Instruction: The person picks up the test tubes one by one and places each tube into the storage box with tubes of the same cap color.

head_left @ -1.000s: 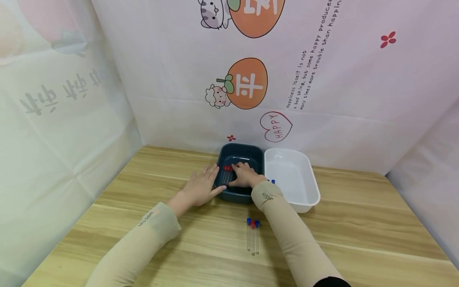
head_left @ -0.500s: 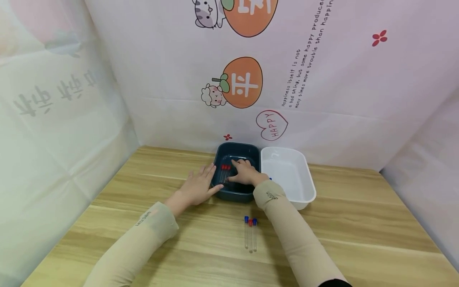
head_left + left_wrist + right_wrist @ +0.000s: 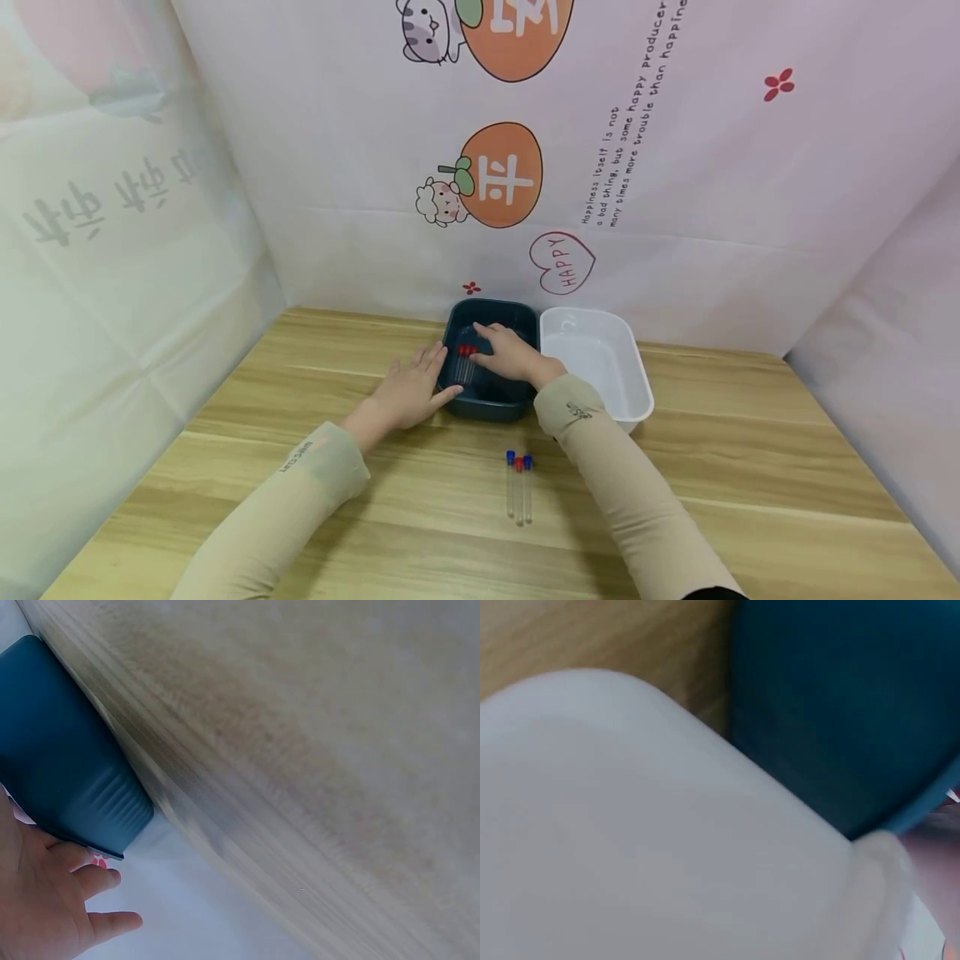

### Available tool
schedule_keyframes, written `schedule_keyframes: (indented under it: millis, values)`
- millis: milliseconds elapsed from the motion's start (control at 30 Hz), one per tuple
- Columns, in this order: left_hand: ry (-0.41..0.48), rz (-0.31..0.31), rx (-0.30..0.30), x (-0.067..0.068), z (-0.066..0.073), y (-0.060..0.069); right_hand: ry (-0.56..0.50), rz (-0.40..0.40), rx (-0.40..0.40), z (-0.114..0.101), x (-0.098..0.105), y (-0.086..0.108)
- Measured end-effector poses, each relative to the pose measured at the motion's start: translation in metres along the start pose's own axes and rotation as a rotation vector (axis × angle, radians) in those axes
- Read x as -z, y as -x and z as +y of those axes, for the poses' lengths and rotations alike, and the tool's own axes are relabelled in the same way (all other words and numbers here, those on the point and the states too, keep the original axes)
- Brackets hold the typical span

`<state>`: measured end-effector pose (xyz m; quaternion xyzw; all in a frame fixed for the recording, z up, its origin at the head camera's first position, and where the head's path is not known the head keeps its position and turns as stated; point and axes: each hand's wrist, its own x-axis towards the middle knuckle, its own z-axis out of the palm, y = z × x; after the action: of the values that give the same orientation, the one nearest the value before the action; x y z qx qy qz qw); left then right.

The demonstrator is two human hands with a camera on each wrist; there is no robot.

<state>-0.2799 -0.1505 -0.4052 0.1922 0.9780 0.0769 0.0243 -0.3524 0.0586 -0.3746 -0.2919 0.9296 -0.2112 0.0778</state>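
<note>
Several clear tubes with red caps (image 3: 467, 351) lie side by side in the dark blue bin (image 3: 491, 408) in the head view. My right hand (image 3: 512, 356) is over that bin, just right of the tubes. Its thumb and forefinger are spread apart, and I see nothing held between them. At the bin's left side, my left hand (image 3: 408, 392) has its fingers extended against the rim. The left wrist view shows this hand (image 3: 52, 900) beside the bin's outer wall (image 3: 67, 742). In the right wrist view the right hand is mostly hidden behind the bins.
A white bin (image 3: 647, 400) stands against the dark one's right side, partly covered by my right sleeve. Three capped tubes (image 3: 519, 492), two blue and one red, lie on the wooden table (image 3: 420, 517) between my forearms. A printed cloth (image 3: 360, 250) hangs behind.
My right hand has risen slightly away from the red-capped tubes, which stay in the dark bin. The left hand keeps its place. The head view has shifted a little.
</note>
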Motion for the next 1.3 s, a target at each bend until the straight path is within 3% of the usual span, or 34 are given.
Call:
schedule_keyframes:
  millis: [433,667,1033,1300]
  values:
    - [-0.014,0.016,0.008,-0.003,-0.004,-0.002,0.014,0.050,0.106,-0.017,0.015,0.013]
    - [-0.022,0.022,-0.004,-0.001,-0.002,0.000,0.002,0.081,0.113,-0.028,0.021,0.025]
    - [-0.035,0.025,-0.008,-0.005,-0.002,-0.001,0.002,0.184,0.223,-0.035,0.022,0.054]
    - [-0.021,0.028,-0.010,-0.003,0.000,0.001,-0.002,0.194,0.269,-0.038,0.021,0.084]
